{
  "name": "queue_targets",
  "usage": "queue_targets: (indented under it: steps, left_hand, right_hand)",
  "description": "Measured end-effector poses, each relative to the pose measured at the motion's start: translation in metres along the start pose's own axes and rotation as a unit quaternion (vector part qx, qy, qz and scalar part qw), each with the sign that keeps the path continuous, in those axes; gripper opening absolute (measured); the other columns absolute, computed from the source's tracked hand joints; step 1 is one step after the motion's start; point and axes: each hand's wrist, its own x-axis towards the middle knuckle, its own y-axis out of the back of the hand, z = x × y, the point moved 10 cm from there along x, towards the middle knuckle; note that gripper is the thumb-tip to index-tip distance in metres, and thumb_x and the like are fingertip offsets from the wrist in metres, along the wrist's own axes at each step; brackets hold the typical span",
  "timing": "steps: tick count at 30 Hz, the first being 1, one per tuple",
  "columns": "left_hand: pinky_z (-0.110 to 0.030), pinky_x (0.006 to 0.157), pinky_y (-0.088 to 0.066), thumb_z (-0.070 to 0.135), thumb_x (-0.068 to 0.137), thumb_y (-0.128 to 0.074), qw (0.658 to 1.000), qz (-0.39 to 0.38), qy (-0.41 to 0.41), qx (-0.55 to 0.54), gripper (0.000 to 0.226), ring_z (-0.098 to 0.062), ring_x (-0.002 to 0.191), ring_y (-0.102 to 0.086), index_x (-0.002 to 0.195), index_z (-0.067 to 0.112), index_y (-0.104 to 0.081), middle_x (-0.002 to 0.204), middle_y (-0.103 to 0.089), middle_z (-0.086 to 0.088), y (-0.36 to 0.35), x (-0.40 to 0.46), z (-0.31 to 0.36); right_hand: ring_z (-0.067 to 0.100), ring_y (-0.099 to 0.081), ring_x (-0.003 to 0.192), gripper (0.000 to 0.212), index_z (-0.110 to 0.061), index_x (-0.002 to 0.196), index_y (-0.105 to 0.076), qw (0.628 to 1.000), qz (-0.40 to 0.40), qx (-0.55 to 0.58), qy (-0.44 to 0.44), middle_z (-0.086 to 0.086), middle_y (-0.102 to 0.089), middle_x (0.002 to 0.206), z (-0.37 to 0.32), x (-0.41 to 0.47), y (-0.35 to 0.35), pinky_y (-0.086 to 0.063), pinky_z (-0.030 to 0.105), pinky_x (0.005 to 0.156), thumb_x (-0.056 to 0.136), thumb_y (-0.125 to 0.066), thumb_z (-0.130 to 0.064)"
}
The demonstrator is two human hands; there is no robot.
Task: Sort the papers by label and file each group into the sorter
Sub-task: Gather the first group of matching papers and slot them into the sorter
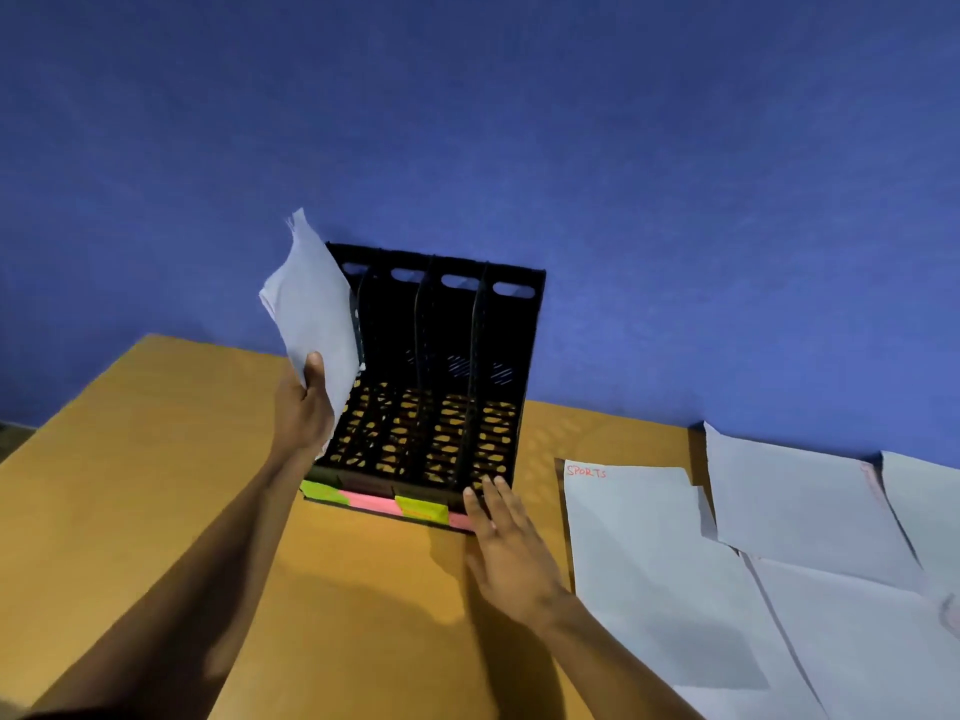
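White sheets of paper are gripped near their lower edge by the left hand, thumb curled over the front, held upright at the leftmost slot of the black sorter, just right of that grip. Green and pink sticky labels line the sorter's front lip below the grip, their writing unreadable. The right hand lies flat with straight fingers touching the sorter's front right corner, and just right of it a sheet marked "SPORTS" in red lies among more loose sheets on the wooden table.
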Motion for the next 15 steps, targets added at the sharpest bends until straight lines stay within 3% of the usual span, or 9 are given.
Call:
queue_targets:
  steps: [3, 5, 9, 11, 13, 14, 15]
  left_hand:
    - [-0.060, 0.078, -0.043, 0.039, 0.104, -0.032, 1.000, -0.008, 0.013, 0.018, 0.053, -0.054, 0.103, -0.050, 0.123, -0.008, -0.048, 0.110, -0.052, -0.040, -0.011, 0.004, -0.020]
    - [-0.056, 0.074, -0.045, 0.038, 0.104, -0.033, 1.000, -0.003, 0.021, 0.016, 0.052, -0.052, 0.100, -0.055, 0.121, -0.009, -0.048, 0.105, -0.055, -0.039, -0.014, 0.006, -0.030]
    - [-0.036, 0.080, -0.044, 0.039, 0.103, -0.034, 0.999, -0.030, 0.020, 0.016, 0.045, -0.021, 0.102, -0.057, 0.136, 0.010, -0.045, 0.114, -0.060, -0.009, -0.028, 0.001, -0.045]
    - [-0.037, 0.072, -0.041, 0.055, 0.099, -0.034, 0.999, -0.042, 0.021, 0.020, 0.043, -0.007, 0.080, -0.053, 0.118, 0.022, -0.055, 0.094, -0.057, -0.003, -0.037, -0.008, -0.056]
    - [-0.040, 0.058, -0.034, 0.072, 0.091, -0.031, 0.997, -0.035, -0.007, 0.071, 0.030, -0.006, 0.060, -0.039, 0.096, 0.045, -0.044, 0.072, -0.042, 0.003, -0.035, -0.013, -0.058]
    - [-0.043, 0.053, -0.034, 0.072, 0.090, -0.029, 0.995, -0.032, -0.010, 0.090, 0.027, -0.011, 0.058, -0.040, 0.102, 0.051, -0.042, 0.070, -0.042, 0.002, -0.035, -0.015, -0.059]
    - [-0.043, 0.053, -0.037, 0.071, 0.091, -0.029, 0.995, -0.028, -0.011, 0.092, 0.038, -0.017, 0.058, -0.045, 0.117, 0.047, -0.045, 0.071, -0.047, -0.003, -0.035, -0.017, -0.060]
  right_hand:
    - [0.022, 0.037, 0.135, 0.069, -0.021, 0.154, 0.008, 1.000, 0.001, 0.004, 0.001, 0.009, 0.011, 0.163, -0.001, 0.001, 0.000, 0.026, 0.036, 0.107, 0.102, -0.036, -0.032]
    - [0.022, 0.033, 0.138, 0.069, -0.021, 0.154, 0.008, 1.000, -0.001, 0.015, -0.001, 0.010, 0.009, 0.163, -0.001, 0.001, 0.001, 0.022, 0.036, 0.110, 0.102, -0.036, -0.033]
    - [0.027, 0.016, 0.149, 0.072, -0.019, 0.154, 0.007, 1.000, -0.002, 0.004, 0.000, 0.012, 0.006, 0.163, 0.000, 0.002, 0.003, 0.018, 0.037, 0.113, 0.101, -0.040, -0.030]
    - [0.028, 0.013, 0.149, 0.073, -0.019, 0.154, 0.007, 1.000, -0.003, 0.004, -0.004, 0.012, 0.005, 0.164, 0.002, 0.001, 0.005, 0.017, 0.037, 0.113, 0.101, -0.042, -0.028]
    - [0.029, 0.011, 0.150, 0.073, -0.019, 0.154, 0.006, 1.000, 0.000, 0.004, -0.001, 0.013, 0.004, 0.163, 0.000, 0.002, 0.006, 0.018, 0.037, 0.112, 0.101, -0.044, -0.026]
    - [0.029, 0.010, 0.150, 0.074, -0.019, 0.154, 0.006, 1.000, -0.002, 0.002, -0.001, 0.013, 0.004, 0.163, 0.001, 0.002, 0.006, 0.017, 0.037, 0.113, 0.101, -0.044, -0.024]
    - [0.029, 0.010, 0.150, 0.074, -0.019, 0.154, 0.006, 1.000, -0.003, 0.001, 0.001, 0.014, 0.004, 0.163, 0.001, 0.002, 0.005, 0.016, 0.037, 0.114, 0.101, -0.045, -0.023]
